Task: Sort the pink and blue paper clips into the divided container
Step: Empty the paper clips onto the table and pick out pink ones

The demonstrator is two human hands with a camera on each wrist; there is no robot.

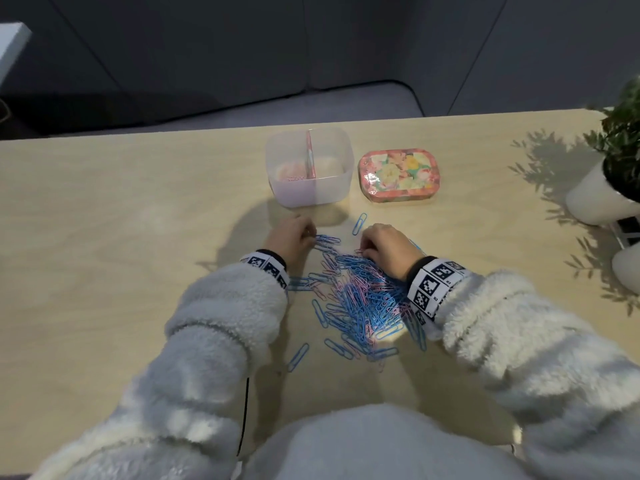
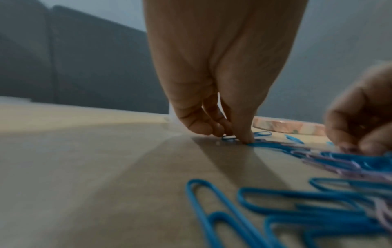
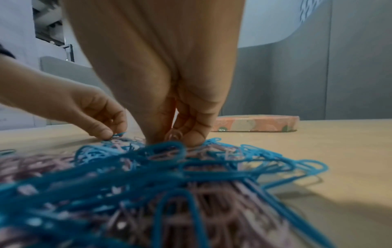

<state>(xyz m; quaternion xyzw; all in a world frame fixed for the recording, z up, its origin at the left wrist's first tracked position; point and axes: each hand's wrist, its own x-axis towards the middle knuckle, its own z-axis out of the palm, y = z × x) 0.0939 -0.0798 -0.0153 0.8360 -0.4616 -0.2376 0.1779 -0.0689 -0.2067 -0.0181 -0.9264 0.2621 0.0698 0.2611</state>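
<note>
A heap of pink and blue paper clips (image 1: pixel 363 299) lies on the wooden table in front of me. Beyond it stands the translucent divided container (image 1: pixel 332 192), with a few pink clips (image 1: pixel 294 178) in its left compartment; the right compartment looks bare. My left hand (image 1: pixel 311 237) is at the heap's far left edge, and its thumb and curled fingers pinch a blue paper clip (image 2: pixel 229 138) against the table. My right hand (image 1: pixel 363 251) is at the heap's far end, thumb and fingers pinching a pink paper clip (image 3: pixel 175 135). Both hands (image 2: pixel 233 135) (image 3: pixel 174 138) are low on the table.
A flowered tin lid (image 1: pixel 398 174) lies right of the container. Potted plants in white pots (image 1: pixel 602 199) stand at the table's right edge. Stray blue clips (image 1: pixel 359 223) (image 1: pixel 298 356) lie apart from the heap. Bare tabletop (image 1: pixel 121 254) stretches to the left.
</note>
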